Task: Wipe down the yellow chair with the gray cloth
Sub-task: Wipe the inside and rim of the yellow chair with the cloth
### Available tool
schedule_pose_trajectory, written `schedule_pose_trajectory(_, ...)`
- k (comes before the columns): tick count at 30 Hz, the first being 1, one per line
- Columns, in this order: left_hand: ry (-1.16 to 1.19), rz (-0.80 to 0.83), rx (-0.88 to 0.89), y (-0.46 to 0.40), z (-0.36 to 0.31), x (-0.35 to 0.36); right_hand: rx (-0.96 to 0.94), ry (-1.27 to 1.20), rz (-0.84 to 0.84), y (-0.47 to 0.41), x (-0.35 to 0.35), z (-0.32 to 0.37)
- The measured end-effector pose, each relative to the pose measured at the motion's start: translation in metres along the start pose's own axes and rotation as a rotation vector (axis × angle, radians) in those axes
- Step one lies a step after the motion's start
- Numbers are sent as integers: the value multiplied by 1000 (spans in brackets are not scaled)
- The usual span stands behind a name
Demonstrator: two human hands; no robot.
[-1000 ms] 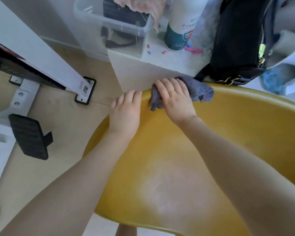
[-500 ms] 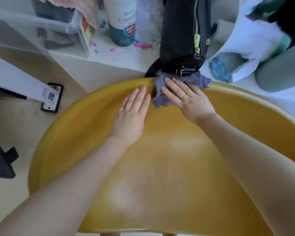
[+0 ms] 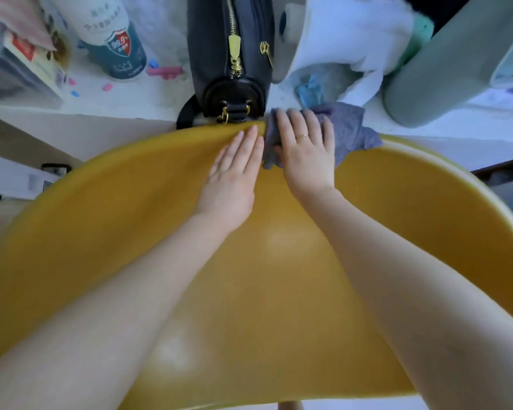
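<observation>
The yellow chair [image 3: 131,232] fills most of the head view, its curved shell seen from above. The gray cloth [image 3: 347,134] lies over the chair's far rim. My right hand [image 3: 305,149] presses flat on the cloth with straight fingers, a ring on one finger. My left hand [image 3: 234,176] rests flat on the yellow shell just left of the cloth, fingers straight and pointing to the rim.
A black zipped bag [image 3: 234,54] stands on the white surface [image 3: 101,116] right behind the rim. A white and teal bottle [image 3: 113,42], pink bits, white cloth [image 3: 353,31] and a pale green cylinder [image 3: 444,69] crowd that surface.
My right hand has slid the cloth rightward along the chair's far rim, past the black bag. My left hand has followed along the shell, staying flat.
</observation>
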State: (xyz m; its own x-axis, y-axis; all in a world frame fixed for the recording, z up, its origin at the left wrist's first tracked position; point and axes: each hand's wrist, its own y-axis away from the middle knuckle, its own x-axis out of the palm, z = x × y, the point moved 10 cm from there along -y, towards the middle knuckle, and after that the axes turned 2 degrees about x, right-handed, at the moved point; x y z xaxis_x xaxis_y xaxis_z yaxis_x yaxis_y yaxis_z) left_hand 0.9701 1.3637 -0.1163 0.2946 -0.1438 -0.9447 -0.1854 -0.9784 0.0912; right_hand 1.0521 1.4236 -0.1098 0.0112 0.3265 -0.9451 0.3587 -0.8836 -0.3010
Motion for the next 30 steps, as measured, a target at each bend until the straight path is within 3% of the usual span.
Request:
schedule_pose_trajectory(3,-29,8,10,-11,-12,5,-105,-46,8,-7,1,1)
schedule_pose_trajectory(6,-23,6,-48,-21,-19,5,-143,-14,50,4,4,-45)
schedule_pose_trajectory(13,-82,55,-127,-23,-30,9,305,30,289,87,10,-209)
schedule_pose_trajectory(18,-121,52,-192,-24,-38,13,269,-37,158,61,8,-157)
schedule_pose_trajectory(22,-117,-2,24,-33,-92,29,164,-142,74,42,4,-120)
schedule_pose_trajectory(25,-116,14,79,-48,-123,43,100,-102,112,59,7,-154)
schedule_pose_trajectory(30,-215,130,2,-51,-130,54,487,-57,284,150,3,-282)
